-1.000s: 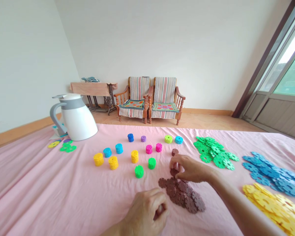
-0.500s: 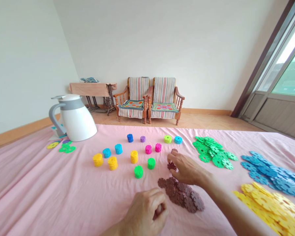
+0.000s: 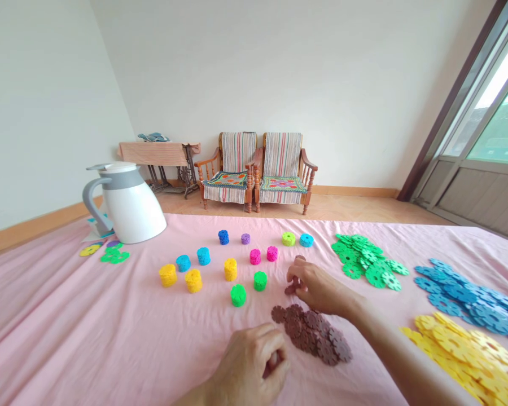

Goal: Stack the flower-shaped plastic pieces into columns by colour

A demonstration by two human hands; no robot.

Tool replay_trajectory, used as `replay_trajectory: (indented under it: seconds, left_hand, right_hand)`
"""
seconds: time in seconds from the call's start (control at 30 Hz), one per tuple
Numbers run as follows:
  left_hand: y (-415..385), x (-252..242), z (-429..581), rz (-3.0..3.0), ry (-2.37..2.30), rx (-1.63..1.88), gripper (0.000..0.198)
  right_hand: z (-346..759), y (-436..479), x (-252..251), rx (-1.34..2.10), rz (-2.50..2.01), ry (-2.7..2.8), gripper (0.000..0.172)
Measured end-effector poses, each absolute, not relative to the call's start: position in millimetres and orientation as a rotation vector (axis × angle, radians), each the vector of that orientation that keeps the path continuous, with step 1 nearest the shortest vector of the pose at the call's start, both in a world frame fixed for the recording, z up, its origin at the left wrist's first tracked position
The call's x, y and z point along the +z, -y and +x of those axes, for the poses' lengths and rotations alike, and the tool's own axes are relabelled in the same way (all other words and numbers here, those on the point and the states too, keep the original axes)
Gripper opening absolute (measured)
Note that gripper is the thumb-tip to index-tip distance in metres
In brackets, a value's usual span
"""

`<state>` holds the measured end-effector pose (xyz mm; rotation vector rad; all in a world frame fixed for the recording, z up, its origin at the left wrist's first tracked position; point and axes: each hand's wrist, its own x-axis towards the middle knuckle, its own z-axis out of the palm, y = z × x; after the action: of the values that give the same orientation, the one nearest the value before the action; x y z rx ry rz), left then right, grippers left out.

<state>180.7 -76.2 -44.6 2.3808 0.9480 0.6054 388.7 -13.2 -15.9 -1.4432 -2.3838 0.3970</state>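
My right hand [image 3: 317, 286] reaches over the cloth with its fingers closed on brown notched plastic discs [image 3: 293, 286]. Another brown piece [image 3: 300, 258] shows just beyond those fingers, partly covered. Below the hand lies a loose heap of brown discs [image 3: 311, 332]. My left hand [image 3: 252, 361] rests curled on the cloth to the left of that heap; whatever its fingers may hold is hidden. Nearest on the left are two short green stacks, one front [image 3: 238, 295] and one behind it [image 3: 260, 281].
Yellow [image 3: 193, 280], blue [image 3: 203, 256], pink [image 3: 255, 256], purple and lime stacks stand across the pink cloth [image 3: 122, 321]. Heaps of green [image 3: 364, 259], blue [image 3: 469, 296] and yellow discs [image 3: 461, 355] lie right. A white jug [image 3: 135, 208] stands at the left back.
My right hand's fingers have closed further round the brown discs, which now sit tilted under the fingertips. My left hand stays in place.
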Motion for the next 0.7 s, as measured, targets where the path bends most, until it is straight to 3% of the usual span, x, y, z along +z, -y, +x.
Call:
replay_trajectory:
  seconds: [0.7]
  left_hand:
    - [76.5, -41.9, 180.6, 2.382, -0.937, 0.595, 0.018]
  right_hand:
    - [394.3, 10.9, -15.3, 0.589, -1.406, 2.370, 0.026]
